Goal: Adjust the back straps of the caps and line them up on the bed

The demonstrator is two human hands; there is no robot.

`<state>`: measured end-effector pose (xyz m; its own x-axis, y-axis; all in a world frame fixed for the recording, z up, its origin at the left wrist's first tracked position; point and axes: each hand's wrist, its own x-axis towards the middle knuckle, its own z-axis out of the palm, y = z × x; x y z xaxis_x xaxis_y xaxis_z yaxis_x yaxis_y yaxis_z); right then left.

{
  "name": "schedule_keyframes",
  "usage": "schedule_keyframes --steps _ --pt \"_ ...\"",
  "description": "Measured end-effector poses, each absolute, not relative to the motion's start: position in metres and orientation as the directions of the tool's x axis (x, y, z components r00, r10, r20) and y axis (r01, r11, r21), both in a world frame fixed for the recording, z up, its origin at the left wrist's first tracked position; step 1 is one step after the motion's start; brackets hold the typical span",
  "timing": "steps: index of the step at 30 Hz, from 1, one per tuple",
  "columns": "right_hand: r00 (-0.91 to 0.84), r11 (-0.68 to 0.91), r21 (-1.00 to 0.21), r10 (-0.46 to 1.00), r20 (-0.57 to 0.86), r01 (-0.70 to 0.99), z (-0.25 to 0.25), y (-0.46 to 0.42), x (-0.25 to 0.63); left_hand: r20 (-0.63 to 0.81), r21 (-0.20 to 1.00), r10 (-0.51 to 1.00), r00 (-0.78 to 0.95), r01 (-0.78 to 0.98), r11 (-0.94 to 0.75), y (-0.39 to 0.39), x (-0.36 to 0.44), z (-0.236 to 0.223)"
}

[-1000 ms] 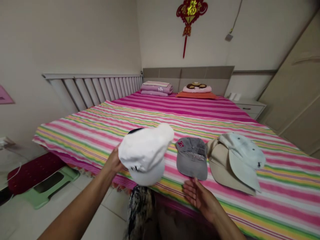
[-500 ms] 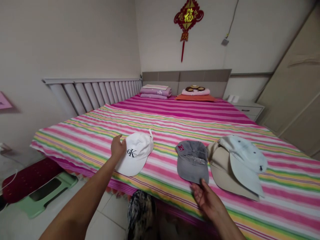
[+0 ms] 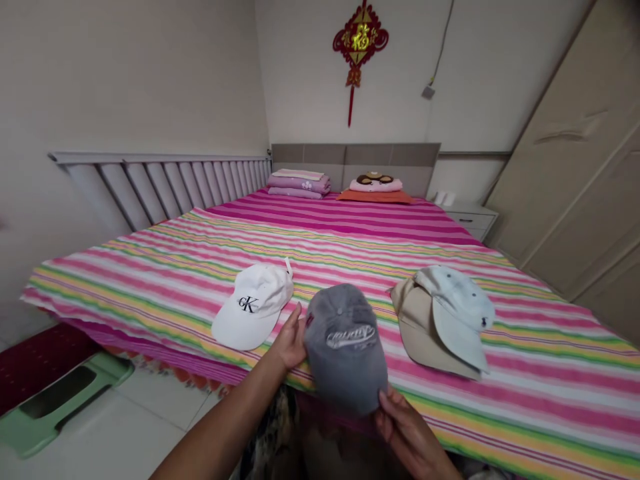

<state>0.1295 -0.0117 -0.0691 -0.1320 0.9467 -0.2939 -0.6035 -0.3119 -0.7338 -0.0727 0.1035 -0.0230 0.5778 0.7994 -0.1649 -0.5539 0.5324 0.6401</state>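
Holding a faded gray cap [image 3: 345, 348] with white stitching, the left hand [image 3: 290, 338] and right hand [image 3: 404, 427] each have a clenched grip on its edge, over the striped bed [image 3: 545, 400].

Lettering [image 3: 351, 337] on grey cap [image 3: 345, 373] blurred

Sideways, a white cap [image 3: 251, 306] and stacked caps [image 3: 441, 320] stand in the way.
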Motion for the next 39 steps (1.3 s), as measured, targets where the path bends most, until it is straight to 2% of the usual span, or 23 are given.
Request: schedule_keyframes --steps 3,6,10,14,17,20,23,27,31,33,36,39 --pt "-0.279 -0.341 -0.845 0.930 -0.240 -0.412 -0.071 -0.035 0.146 -0.149 0.619 0.823 0.548 -0.598 0.509 0.104 -0.070 -0.011" --pt "-0.398 -0.370 -0.834 0.895 -0.202 -0.410 -0.056 -0.044 0.168 -0.101 0.656 0.793 0.600 -0.559 0.507 0.087 -0.066 -0.001" --pt "-0.295 -0.307 -0.787 0.941 -0.167 -0.536 -0.020 -0.037 0.177 -0.035 0.746 0.698 0.715 -0.447 0.495 0.059 -0.054 0.008" --pt "-0.262 -0.241 -0.819 0.958 -0.115 -0.520 0.010 -0.024 0.155 -0.110 0.830 0.547 0.830 -0.226 0.509 0.044 -0.046 0.012" --pt "-0.199 -0.191 -0.863 0.974 -0.108 -0.468 0.018 -0.020 0.141 -0.104 0.806 0.470 0.876 -0.202 0.556 0.039 -0.045 0.015" --pt "-0.113 -0.107 -0.896 0.992 -0.064 -0.431 0.018 -0.023 0.137 -0.070 0.764 0.505 0.860 -0.279 0.582 0.035 -0.042 0.016" --pt "-0.061 -0.079 -0.908 0.996 -0.060 -0.410 0.018 -0.029 0.138 -0.065 0.770 0.555 0.829 -0.312 0.556 0.034 -0.035 0.015" --pt "-0.085 -0.107 -0.904 0.993 -0.078 -0.413 0.020 -0.035 0.140 -0.082 0.774 0.547 0.833 -0.293 0.562 0.035 -0.027 0.012" --pt "-0.121 -0.101 -0.918 0.991 -0.058 -0.384 0.019 -0.034 0.145 -0.160 0.785 0.534 0.830 -0.221 0.579 0.035 -0.026 0.012" --pt "-0.087 -0.031 -0.958 0.996 -0.006 -0.285 0.017 -0.032 0.149 -0.207 0.787 0.525 0.825 -0.178 0.591 0.034 -0.026 0.013" --pt "-0.041 0.229 -0.971 0.973 0.226 0.075 0.016 -0.030 0.152 -0.233 0.790 0.565 0.791 -0.185 0.585 0.032 -0.026 0.013" --pt "-0.105 0.508 -0.733 0.847 0.522 0.452 0.018 -0.032 0.151 -0.234 0.808 0.649 0.724 -0.227 0.544 0.028 -0.024 0.014"
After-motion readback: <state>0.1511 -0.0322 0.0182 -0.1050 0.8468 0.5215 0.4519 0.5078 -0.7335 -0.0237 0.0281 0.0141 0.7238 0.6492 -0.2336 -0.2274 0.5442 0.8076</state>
